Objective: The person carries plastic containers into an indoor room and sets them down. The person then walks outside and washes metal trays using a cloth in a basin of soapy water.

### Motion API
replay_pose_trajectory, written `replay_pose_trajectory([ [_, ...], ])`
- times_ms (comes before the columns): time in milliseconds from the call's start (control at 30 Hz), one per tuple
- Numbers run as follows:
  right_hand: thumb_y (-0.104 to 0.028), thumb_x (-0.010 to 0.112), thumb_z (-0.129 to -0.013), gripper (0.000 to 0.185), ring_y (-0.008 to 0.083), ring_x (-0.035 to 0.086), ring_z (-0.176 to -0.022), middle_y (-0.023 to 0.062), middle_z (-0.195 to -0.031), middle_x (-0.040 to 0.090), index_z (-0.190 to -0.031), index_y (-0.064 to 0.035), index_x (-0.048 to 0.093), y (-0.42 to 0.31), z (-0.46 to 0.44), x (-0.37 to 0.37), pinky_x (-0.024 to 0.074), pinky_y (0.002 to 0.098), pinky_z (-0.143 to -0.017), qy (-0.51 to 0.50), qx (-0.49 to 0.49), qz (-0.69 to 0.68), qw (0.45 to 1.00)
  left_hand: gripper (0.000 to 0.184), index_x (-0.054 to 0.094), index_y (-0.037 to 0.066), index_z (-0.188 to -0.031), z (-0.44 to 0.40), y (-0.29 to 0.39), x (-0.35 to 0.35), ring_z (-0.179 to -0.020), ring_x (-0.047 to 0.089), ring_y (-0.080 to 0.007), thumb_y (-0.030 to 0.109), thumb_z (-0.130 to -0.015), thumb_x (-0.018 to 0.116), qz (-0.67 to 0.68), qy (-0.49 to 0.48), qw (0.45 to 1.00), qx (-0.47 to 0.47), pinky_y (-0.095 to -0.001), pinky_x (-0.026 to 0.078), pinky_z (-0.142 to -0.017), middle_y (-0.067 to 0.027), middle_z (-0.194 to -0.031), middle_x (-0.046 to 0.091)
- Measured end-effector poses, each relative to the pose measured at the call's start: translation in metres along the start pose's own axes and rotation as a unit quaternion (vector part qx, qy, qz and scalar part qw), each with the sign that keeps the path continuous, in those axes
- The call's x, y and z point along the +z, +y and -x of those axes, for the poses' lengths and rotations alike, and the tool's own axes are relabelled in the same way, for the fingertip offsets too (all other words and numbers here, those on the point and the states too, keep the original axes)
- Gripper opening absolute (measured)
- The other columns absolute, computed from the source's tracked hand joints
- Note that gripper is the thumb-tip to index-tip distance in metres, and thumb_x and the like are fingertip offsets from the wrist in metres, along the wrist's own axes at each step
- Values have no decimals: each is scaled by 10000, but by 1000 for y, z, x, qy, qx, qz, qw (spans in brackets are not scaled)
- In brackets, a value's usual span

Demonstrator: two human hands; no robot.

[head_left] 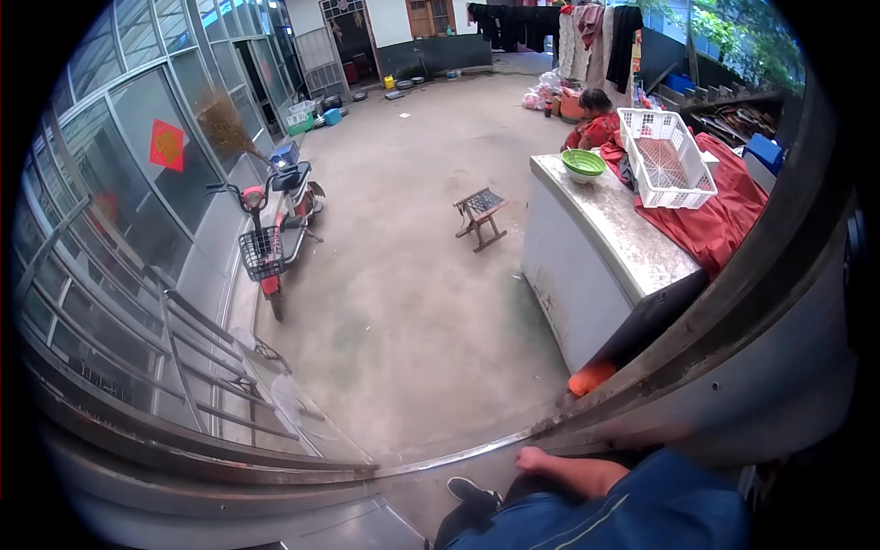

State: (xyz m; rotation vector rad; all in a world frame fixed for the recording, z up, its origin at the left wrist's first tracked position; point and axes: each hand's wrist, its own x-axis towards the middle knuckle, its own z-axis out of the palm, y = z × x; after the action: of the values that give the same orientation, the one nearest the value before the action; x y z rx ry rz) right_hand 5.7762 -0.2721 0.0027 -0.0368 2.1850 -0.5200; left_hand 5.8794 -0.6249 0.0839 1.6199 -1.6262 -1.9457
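Observation:
My right hand (530, 458) is at the bottom of the view, held in front of my dark trousers with its fingers curled in. No object shows in it or sticks out of it. A bare forearm leads back from it to my blue sleeve (660, 500). Just left of the hand and lower down is my dark shoe (469, 491), beside the metal sill of a doorway (458, 456). My left hand is out of view.
Past the doorway lies a concrete yard. An electric bike (280, 215) stands left, a folding stool (480, 215) mid-yard. On the right, a white chest (587, 266) carries a green bowl (584, 163), a white basket (674, 194) and red cloth (710, 229). Another person (596, 128) is behind it.

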Motion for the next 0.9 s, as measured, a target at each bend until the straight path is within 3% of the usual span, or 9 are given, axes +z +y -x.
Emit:
replay_pose_trajectory([
  [100,-126,546,-788,256,164,665,-630,118,-799,695,-991,-23,663,-42,-21,-38,539,314,-556,3,55,-316,947,272,607,59,-1041,-33,41,26,-762,580,-223,191,-804,600,-20,-38,999,7,-374,481,-647,-80,-843,615],
  [300,-109,557,-801,252,159,666,-644,101,-778,689,-1019,-16,643,-79,-41,-98,540,285,-570,18,30,-233,972,277,606,60,-1046,-81,77,64,-771,581,-224,212,-815,593,-21,-83,996,-11,-373,482,-654,-78,-847,617],
  [367,-130,503,-796,224,165,662,-597,106,-723,690,-865,-26,689,-83,-53,-115,537,307,-577,68,20,-290,954,279,605,61,-1048,-95,88,82,-773,581,-224,219,-819,591,-18,-89,996,-19,-373,482,-657,-78,-848,617],
  [467,-128,547,-799,233,149,670,-650,98,-804,700,-972,-31,669,-79,-106,-137,548,288,-620,28,42,-334,941,282,605,62,-1050,-115,102,111,-777,582,-224,230,-824,588,-15,-97,995,-29,-372,483,-660,-77,-850,618],
  [500,-128,547,-799,233,149,670,-650,98,-804,700,-972,-31,669,-82,-119,-150,548,288,-620,27,40,-331,942,283,604,62,-1051,-122,106,122,-779,582,-225,233,-826,587,-15,-98,995,-33,-372,483,-662,-76,-851,618],
  [567,-117,520,-798,241,172,678,-669,92,-808,701,-960,-35,679,-98,-132,-194,551,292,-618,6,13,-102,995,285,604,62,-1052,-138,114,147,-782,582,-225,240,-830,585,-10,-99,994,-38,-372,483,-664,-76,-852,619],
  [700,-122,516,-785,285,207,688,-709,107,-847,704,-1008,-37,672,-86,-214,-241,562,307,-616,-36,-9,-56,998,291,603,63,-1055,-177,129,210,-787,583,-226,254,-837,580,3,-91,995,-46,-371,484,-669,-74,-855,619],
  [767,-126,514,-773,328,219,692,-739,127,-879,700,-1052,-31,658,-78,-258,-275,574,320,-619,-56,7,-101,993,293,603,64,-1057,-202,139,247,-790,584,-226,261,-840,578,16,-82,995,-48,-371,484,-672,-73,-856,620],
  [900,-146,502,-763,365,197,691,-688,117,-842,704,-1080,-33,643,-63,-333,-363,574,309,-613,-104,69,-13,992,300,602,65,-1060,-247,165,308,-795,584,-227,275,-848,574,31,-55,997,-54,-370,485,-677,-72,-859,621],
])
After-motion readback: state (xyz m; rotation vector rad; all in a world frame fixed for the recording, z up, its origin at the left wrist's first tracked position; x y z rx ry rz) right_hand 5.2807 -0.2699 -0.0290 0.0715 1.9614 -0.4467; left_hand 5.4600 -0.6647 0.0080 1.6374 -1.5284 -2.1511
